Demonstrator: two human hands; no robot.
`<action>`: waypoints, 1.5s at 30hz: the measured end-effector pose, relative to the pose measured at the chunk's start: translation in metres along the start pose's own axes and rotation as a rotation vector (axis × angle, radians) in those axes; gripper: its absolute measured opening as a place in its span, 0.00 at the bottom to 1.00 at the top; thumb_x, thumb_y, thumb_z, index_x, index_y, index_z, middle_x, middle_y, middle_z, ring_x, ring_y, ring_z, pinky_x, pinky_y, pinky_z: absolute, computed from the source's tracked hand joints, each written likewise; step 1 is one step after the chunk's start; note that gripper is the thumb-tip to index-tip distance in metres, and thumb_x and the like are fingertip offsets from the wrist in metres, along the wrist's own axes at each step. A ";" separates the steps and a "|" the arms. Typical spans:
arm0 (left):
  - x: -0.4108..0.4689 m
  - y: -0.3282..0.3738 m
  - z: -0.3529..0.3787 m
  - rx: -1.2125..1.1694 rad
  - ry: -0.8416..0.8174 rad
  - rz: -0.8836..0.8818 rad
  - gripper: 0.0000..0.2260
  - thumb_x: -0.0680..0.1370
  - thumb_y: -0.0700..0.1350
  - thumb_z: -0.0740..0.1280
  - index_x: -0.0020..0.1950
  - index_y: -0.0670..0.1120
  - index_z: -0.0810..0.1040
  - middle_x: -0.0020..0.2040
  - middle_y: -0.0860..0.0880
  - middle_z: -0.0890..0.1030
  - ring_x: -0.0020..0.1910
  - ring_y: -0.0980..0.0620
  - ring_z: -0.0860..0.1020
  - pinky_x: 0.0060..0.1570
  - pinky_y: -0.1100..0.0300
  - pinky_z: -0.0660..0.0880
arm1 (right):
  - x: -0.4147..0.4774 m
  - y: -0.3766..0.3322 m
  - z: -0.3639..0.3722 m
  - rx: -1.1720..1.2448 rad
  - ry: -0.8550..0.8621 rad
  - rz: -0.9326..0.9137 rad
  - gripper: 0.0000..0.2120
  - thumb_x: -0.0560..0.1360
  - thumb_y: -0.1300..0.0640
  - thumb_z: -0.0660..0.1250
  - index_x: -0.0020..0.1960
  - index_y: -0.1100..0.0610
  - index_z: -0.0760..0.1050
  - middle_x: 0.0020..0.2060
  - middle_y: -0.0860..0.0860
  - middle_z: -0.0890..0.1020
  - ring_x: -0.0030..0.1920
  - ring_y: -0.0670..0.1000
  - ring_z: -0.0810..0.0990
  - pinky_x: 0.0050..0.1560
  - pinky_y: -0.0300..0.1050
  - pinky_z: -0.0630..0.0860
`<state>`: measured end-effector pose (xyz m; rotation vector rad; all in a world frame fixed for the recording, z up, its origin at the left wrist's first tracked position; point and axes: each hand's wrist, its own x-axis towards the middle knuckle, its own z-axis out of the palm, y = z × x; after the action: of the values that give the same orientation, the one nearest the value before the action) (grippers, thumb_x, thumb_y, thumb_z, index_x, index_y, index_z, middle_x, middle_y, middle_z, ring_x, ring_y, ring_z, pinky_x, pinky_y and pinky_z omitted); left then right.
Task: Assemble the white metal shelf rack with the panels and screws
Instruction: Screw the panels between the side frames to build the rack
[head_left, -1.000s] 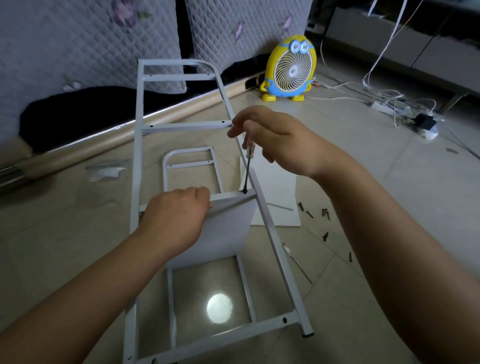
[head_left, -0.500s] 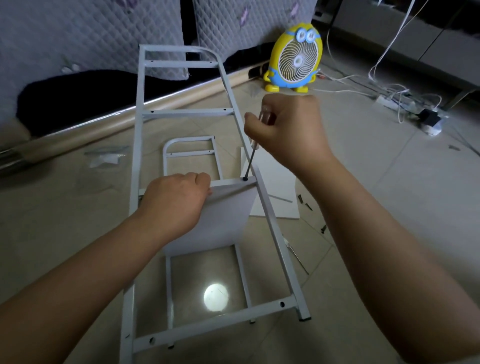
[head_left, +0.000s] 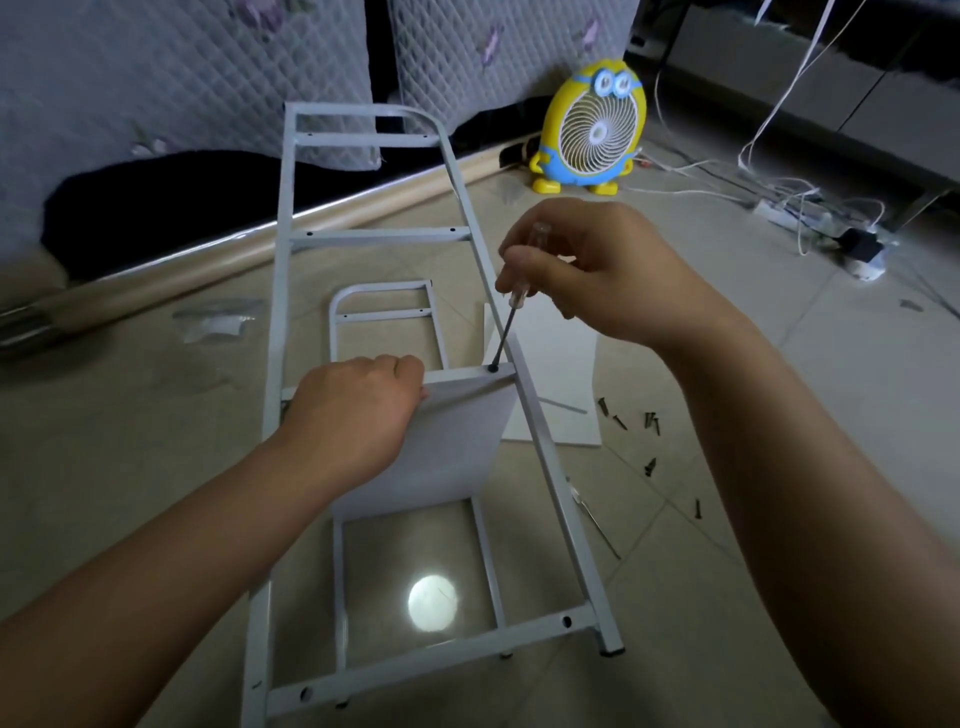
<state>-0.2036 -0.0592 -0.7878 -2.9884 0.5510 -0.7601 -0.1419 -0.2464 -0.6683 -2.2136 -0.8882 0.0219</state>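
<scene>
Midway along the frame (head_left: 379, 237), the panel (head_left: 452, 441) is gripped by the left hand (head_left: 353, 415); the screwdriver (head_left: 506, 332), pinched by the right hand (head_left: 597, 270), is slanted near-left onto the screw (head_left: 492, 368) at the panel's far right corner.

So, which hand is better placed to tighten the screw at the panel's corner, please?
Right: the right hand grips the screwdriver, tip on the screw; the left hand holds the panel.
</scene>
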 end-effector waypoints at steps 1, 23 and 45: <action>0.000 0.000 0.000 0.000 -0.007 -0.002 0.12 0.65 0.35 0.76 0.30 0.38 0.72 0.22 0.42 0.72 0.17 0.45 0.70 0.19 0.64 0.63 | -0.001 0.002 0.000 0.023 0.003 -0.020 0.07 0.76 0.62 0.62 0.45 0.66 0.76 0.36 0.50 0.81 0.34 0.42 0.77 0.32 0.27 0.69; -0.001 0.005 -0.005 0.029 -0.048 -0.043 0.15 0.57 0.39 0.80 0.28 0.40 0.72 0.21 0.44 0.71 0.15 0.47 0.68 0.21 0.67 0.59 | -0.006 0.000 0.020 0.025 0.108 -0.026 0.05 0.76 0.59 0.60 0.43 0.58 0.71 0.35 0.52 0.81 0.31 0.49 0.78 0.32 0.35 0.73; 0.002 0.011 -0.016 0.020 -0.120 -0.096 0.16 0.53 0.38 0.81 0.27 0.40 0.73 0.20 0.45 0.71 0.15 0.48 0.67 0.26 0.66 0.54 | -0.002 0.000 0.046 -0.080 0.446 0.049 0.08 0.74 0.55 0.59 0.40 0.59 0.70 0.33 0.61 0.81 0.32 0.63 0.79 0.36 0.57 0.76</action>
<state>-0.2131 -0.0688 -0.7738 -3.0353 0.3956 -0.5817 -0.1556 -0.2184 -0.7020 -2.1866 -0.5937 -0.4736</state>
